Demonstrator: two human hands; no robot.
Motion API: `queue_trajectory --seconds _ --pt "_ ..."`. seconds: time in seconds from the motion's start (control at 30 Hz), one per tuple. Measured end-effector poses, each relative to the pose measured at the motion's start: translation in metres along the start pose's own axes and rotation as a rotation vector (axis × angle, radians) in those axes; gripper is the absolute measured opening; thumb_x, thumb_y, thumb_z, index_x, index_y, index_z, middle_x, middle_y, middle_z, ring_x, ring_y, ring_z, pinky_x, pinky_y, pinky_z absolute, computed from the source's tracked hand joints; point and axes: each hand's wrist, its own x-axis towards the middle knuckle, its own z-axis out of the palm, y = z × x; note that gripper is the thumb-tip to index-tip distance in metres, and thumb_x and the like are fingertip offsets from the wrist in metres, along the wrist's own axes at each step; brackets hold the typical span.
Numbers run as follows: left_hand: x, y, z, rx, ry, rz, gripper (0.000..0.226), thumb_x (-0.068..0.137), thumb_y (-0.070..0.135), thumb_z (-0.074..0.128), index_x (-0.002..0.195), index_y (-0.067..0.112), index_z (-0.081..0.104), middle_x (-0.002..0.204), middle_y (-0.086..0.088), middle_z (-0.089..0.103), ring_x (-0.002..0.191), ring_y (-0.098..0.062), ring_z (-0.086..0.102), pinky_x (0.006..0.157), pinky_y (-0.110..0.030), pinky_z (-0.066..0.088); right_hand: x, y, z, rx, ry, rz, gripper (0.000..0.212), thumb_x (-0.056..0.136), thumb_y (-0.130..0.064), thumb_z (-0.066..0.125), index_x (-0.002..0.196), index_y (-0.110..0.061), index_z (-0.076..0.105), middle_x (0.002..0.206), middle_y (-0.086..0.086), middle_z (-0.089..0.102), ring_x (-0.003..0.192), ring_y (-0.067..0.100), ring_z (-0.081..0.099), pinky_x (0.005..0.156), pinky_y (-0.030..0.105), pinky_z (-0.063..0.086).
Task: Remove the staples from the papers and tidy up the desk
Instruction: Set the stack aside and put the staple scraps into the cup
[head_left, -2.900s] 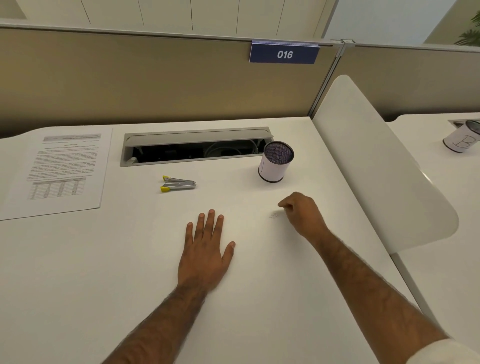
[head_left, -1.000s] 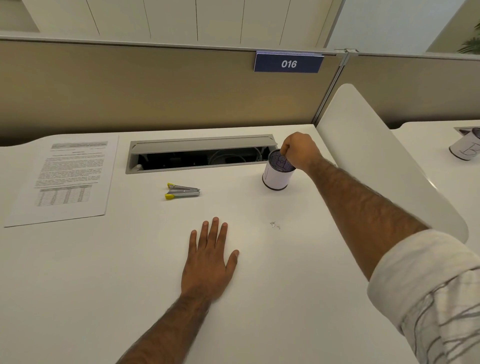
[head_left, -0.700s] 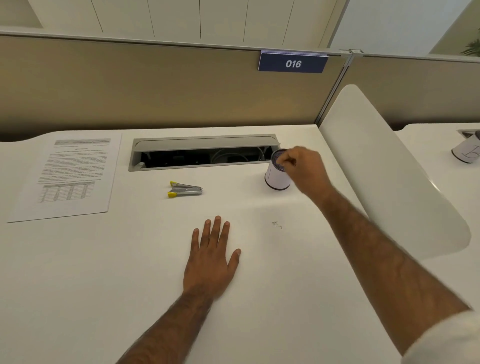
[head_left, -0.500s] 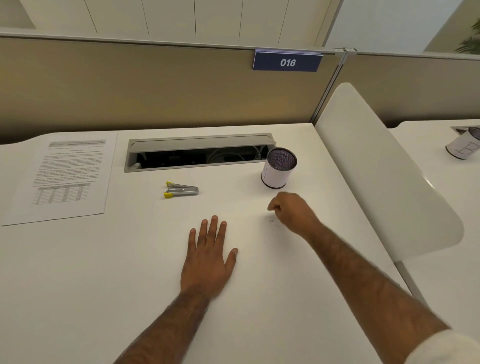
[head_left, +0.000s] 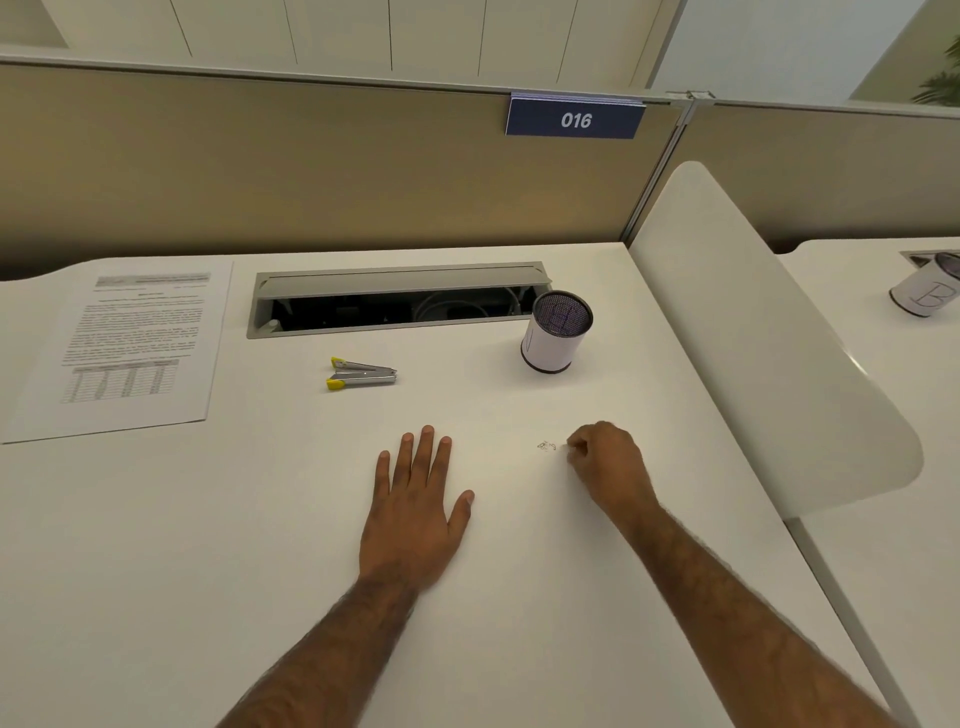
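A small cluster of loose staples (head_left: 545, 446) lies on the white desk (head_left: 208, 545). My right hand (head_left: 608, 462) rests just right of them, fingers curled into a pinch; whether a staple is between them is hidden. My left hand (head_left: 415, 509) lies flat, palm down, fingers spread, left of the staples. A mesh cup wrapped in white paper (head_left: 555, 332) stands behind the staples. A silver staple remover with yellow tips (head_left: 361, 373) lies left of the cup. The printed papers (head_left: 124, 348) sit at the desk's far left.
An open cable tray (head_left: 395, 301) runs along the back of the desk below the beige partition. A white divider panel (head_left: 769, 338) borders the right side. Another paper-wrapped cup (head_left: 924, 293) stands on the neighbouring desk.
My right hand went to the mesh cup, held over its mouth, then came back down to the desk beside the staples. My left hand stayed flat.
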Motion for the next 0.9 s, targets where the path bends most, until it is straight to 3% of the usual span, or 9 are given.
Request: queue_trajectory --seconds 0.17,0.4,0.53,0.67,0.9 --pt "0.001 0.0 0.001 -0.007 0.004 0.001 0.074 0.101 0.06 0.016 0.164 0.022 0.012 0.173 -0.002 0.003 0.16 -0.024 0.002 0.128 -0.051 0.009 -0.002 -0.025 0.015 -0.016 0.023 0.043 0.023 0.091 -0.01 0.048 0.089 -0.011 0.071 0.095 0.007 0.067 0.085 0.027 0.064 0.069 0.031 0.05" --pt "0.001 0.001 0.0 -0.001 -0.002 -0.002 0.074 0.1 0.06 0.012 0.164 0.022 0.01 0.173 -0.002 0.0 0.16 -0.023 0.001 0.128 -0.051 0.008 0.012 -0.022 0.003 0.132 0.008 0.036 0.025 0.086 -0.006 0.053 0.098 -0.01 0.075 0.103 0.003 0.075 0.097 0.023 0.067 0.081 0.031 0.053" --pt "0.0 0.0 0.0 0.005 -0.006 -0.002 0.074 0.101 0.059 0.012 0.164 0.022 0.01 0.173 -0.002 0.0 0.16 -0.023 0.001 0.128 -0.051 0.008 0.011 -0.014 0.005 0.029 -0.088 0.018 0.018 0.084 -0.019 0.062 0.098 -0.01 0.07 0.095 0.005 0.065 0.086 0.023 0.057 0.07 0.027 0.04" --pt "0.0 0.001 -0.001 0.006 -0.009 -0.001 0.075 0.1 0.06 0.009 0.164 0.023 0.006 0.173 -0.001 -0.004 0.16 -0.023 -0.003 0.128 -0.05 0.006 0.011 -0.031 0.011 -0.08 -0.127 -0.07 0.022 0.089 -0.025 0.065 0.101 -0.007 0.068 0.103 0.011 0.061 0.098 0.03 0.061 0.077 0.033 0.049" --pt "0.001 0.0 -0.001 0.004 -0.011 -0.001 0.073 0.101 0.059 0.012 0.164 0.023 0.006 0.173 -0.001 -0.004 0.16 -0.022 -0.004 0.129 -0.05 0.006 0.007 -0.046 0.015 -0.152 -0.089 -0.084 0.018 0.093 -0.011 0.05 0.093 -0.007 0.067 0.095 0.009 0.066 0.087 0.029 0.063 0.073 0.036 0.055"
